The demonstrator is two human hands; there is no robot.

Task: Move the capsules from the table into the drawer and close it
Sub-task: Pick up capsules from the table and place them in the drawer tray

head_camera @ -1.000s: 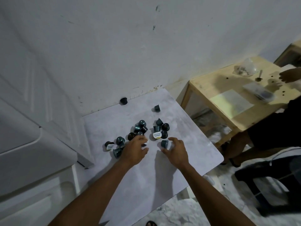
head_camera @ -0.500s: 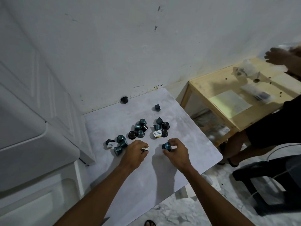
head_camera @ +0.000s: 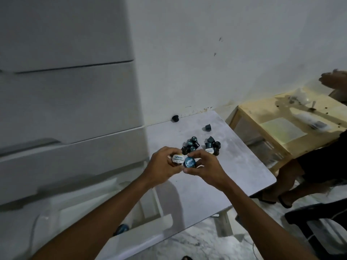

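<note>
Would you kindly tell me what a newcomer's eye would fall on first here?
The left hand and right hand meet above the grey table, the left gripping a white-lidded capsule, the right a blue-lidded capsule. Just behind them a pile of dark capsules lies on the table, with one stray capsule by the wall.

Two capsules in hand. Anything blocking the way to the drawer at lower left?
Nothing visible. The left hand grips the white-lidded capsule, the right hand the blue-lidded capsule, above the table. The drawer lies open below them; only the left forearm crosses over it.
</note>
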